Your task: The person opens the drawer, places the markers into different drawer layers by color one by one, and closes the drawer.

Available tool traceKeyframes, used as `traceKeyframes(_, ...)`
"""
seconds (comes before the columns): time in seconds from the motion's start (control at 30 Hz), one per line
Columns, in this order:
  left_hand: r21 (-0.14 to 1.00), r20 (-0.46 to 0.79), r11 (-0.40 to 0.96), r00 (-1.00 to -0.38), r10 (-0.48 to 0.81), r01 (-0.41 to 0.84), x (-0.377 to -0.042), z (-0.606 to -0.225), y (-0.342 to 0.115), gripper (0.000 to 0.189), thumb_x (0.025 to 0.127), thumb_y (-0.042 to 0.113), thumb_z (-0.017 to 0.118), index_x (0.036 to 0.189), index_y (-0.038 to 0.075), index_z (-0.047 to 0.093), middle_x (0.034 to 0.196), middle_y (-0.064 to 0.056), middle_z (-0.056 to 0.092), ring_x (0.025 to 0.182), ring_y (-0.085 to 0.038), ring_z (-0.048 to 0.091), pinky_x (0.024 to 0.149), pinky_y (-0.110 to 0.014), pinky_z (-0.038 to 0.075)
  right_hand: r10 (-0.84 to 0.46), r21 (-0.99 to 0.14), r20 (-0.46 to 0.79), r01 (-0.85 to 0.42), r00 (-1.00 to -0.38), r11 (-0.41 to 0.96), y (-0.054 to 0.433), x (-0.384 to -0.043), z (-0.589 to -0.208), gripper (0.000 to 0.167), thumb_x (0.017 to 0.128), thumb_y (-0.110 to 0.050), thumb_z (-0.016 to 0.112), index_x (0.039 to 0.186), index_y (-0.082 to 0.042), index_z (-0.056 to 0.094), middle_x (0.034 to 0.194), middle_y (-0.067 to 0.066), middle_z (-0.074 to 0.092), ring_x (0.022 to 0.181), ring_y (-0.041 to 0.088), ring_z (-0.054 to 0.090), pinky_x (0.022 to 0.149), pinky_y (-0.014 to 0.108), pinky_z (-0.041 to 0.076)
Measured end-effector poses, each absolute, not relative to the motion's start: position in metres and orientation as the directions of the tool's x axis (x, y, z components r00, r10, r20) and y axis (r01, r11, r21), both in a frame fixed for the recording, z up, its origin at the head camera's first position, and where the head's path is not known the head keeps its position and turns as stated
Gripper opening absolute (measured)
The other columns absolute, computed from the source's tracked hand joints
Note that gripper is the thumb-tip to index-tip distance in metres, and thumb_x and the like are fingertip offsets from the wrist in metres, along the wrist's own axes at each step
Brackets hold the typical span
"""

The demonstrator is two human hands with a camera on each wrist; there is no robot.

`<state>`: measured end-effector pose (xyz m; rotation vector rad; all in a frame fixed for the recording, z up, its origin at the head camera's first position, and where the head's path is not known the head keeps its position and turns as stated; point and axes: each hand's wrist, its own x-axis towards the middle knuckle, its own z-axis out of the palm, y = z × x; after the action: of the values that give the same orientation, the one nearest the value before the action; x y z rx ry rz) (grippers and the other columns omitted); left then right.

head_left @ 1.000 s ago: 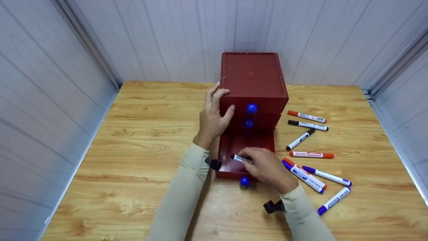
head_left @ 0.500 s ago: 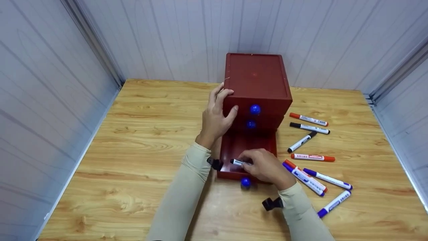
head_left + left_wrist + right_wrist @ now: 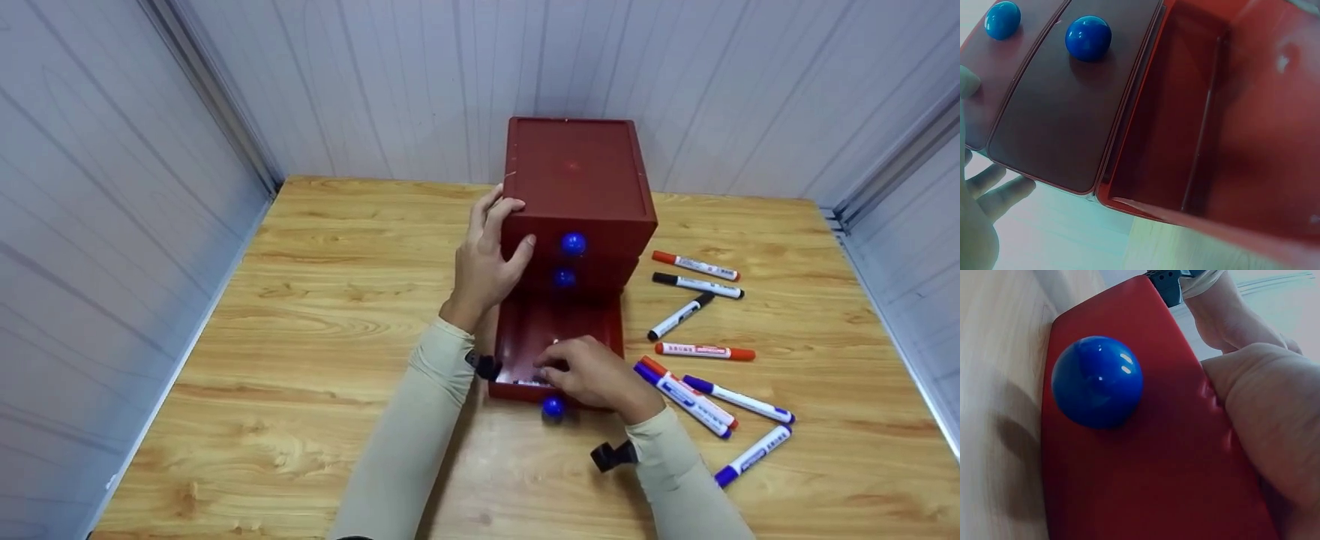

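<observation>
Red-capped markers (image 3: 701,351): print showed, right of the right hand's (image 3: 596,377) fingers (image 3: 559,351), too tiny to read!
Blue-capped markers (image 3: 684,402): same side, lettering blurred, nothing legible!

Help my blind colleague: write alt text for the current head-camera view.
A right hand reaches over a partly hidden marker in the open bottom drawer of a boxy dark-red plastic cabinet with round blue knobs; the left hand grips its upper left corner. Eight white markers capped red, black or blue lie at right on the wooden table.
</observation>
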<state>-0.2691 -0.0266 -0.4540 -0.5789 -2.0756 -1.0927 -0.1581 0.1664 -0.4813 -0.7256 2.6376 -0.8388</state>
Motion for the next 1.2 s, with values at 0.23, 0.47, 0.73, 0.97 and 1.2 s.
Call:
traceKeyframes(0.23, 0.519, 0.761, 0.532, -0.645, 0.069, 0.669, -0.269, -0.454, -0.027, 0.044, 0.094, 0.031, 0.066, 0.134, 0.023, 0.05, 0.151, -0.009, 0.041, 0.07, -0.024, 0.061, 0.053, -0.036, 0.048, -0.504, -0.602, -0.084, -0.359, -0.86, 0.714, 0.167, -0.156, -0.483, 0.023, 0.097, -0.028, 0.067, 0.116, -0.017, 0.073, 0.107, -0.008, 0.071, 0.098, 0.015, 0.064, 0.091, 0.042, 0.051)
traceKeyframes(0.47, 0.512, 0.771, 0.519, -0.632, 0.073, 0.685, -0.27, -0.456, -0.027, 0.042, 0.095, 0.029, 0.066, 0.134, 0.021, 0.05, 0.151, -0.011, 0.041, 0.109, -0.027, 0.062, 0.062, -0.039, 0.052, -0.474, -0.637, -0.024, -0.352, -0.88, 0.686, 0.171, -0.154, -0.484, 0.022, 0.098, -0.025, 0.064, 0.115, -0.015, 0.073, 0.104, -0.007, 0.07, 0.095, 0.014, 0.064, 0.089, 0.042, 0.051)
traceKeyframes(0.73, 0.464, 0.814, 0.46, -0.569, 0.114, 0.757, -0.274, -0.452, -0.031, 0.04, 0.097, 0.026, 0.067, 0.132, 0.014, 0.051, 0.159, -0.009, 0.034, 0.107, -0.018, 0.061, 0.053, -0.032, 0.041, -0.367, -0.674, 0.223, -0.415, -0.903, 0.612, 0.181, -0.151, -0.483, 0.014, 0.098, -0.016, 0.063, 0.105, -0.013, 0.075, 0.1, -0.005, 0.072, 0.087, 0.011, 0.064, 0.081, 0.038, 0.053)
traceKeyframes(0.97, 0.458, 0.809, 0.445, -0.568, 0.149, 0.769, -0.275, -0.447, -0.035, 0.041, 0.094, 0.02, 0.069, 0.13, 0.013, 0.052, 0.158, -0.006, 0.038, 0.094, -0.01, 0.06, 0.054, -0.03, 0.039, -0.268, -0.662, 0.373, -0.457, -0.888, 0.594, 0.2, -0.15, -0.477, 0.01, 0.096, -0.01, 0.065, 0.1, -0.009, 0.074, 0.089, -0.008, 0.07, 0.077, 0.009, 0.061, 0.072, 0.034, 0.052)
traceKeyframes(1.2, 0.447, 0.791, 0.492, -0.587, 0.171, 0.747, -0.274, -0.445, -0.034, 0.049, 0.093, 0.021, 0.067, 0.139, 0.017, 0.049, 0.157, -0.005, 0.037, 0.07, -0.014, 0.053, 0.048, -0.029, 0.038, -0.168, -0.696, 0.406, -0.423, -0.898, 0.58, 0.223, -0.152, -0.473, 0.011, 0.096, -0.006, 0.065, 0.101, -0.008, 0.074, 0.082, -0.007, 0.07, 0.067, 0.01, 0.061, 0.061, 0.023, 0.049)
